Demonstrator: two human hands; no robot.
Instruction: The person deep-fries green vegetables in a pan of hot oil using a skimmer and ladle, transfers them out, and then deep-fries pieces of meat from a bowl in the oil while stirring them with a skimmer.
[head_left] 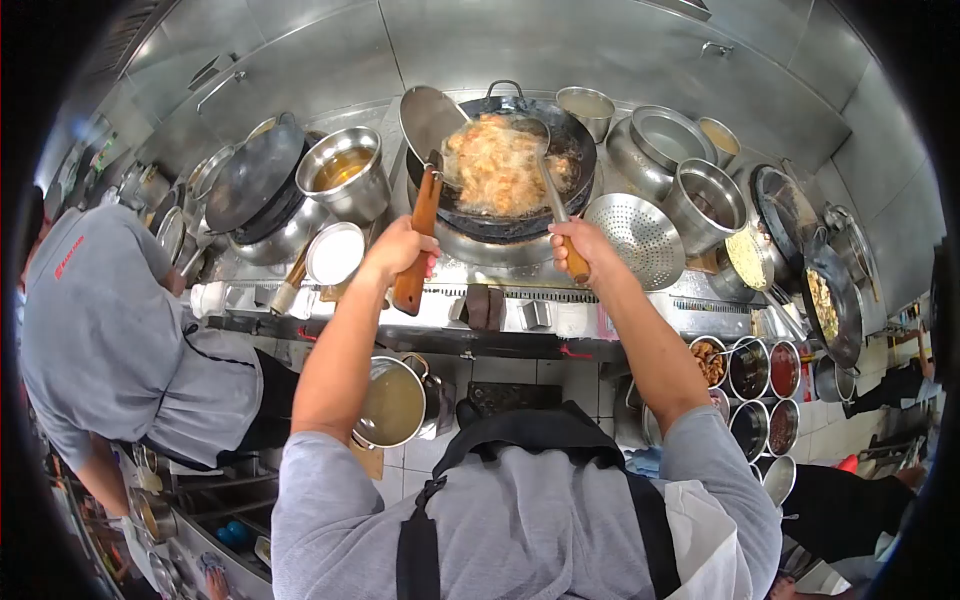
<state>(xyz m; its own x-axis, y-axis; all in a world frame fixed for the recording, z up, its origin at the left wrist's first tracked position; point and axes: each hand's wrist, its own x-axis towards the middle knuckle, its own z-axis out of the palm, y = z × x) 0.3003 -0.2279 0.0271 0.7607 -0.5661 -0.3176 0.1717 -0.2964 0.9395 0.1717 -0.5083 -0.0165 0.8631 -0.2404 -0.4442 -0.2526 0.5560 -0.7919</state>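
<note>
Plainly, our two hands are apart, each closed round a handle. Straight ahead at twelve o'clock sits the big black wok (577, 128), and every direction below is read from its middle. In it lies a heap of golden food pieces (495, 172), with bubbling froth around the edges.

At between seven and eight o'clock our left hand (403, 252) is clamped on a stout wooden handle (424, 215) that points up toward the food; we cannot tell what its far end carries. A round metal disc (430, 112) tilts over the rim at ten o'clock. At between four and five our right hand (583, 250) grips the wooden end of a ladle (553, 192), whose metal shaft runs up to a bowl-shaped head at the far side of the heap.

Just beside the wok at four o'clock we have a perforated strainer (640, 240). A steel pot (365, 198) of amber liquid stands at nine, and a small bowl (310, 262) of white stuff at eight. Another pot (587, 132) sits near the rim at two. Lower down, toward seven, is a wide pot (362, 442) of cloudy liquid. Well apart, between eight and nine, a co-worker (110, 300) in grey leans.
</note>
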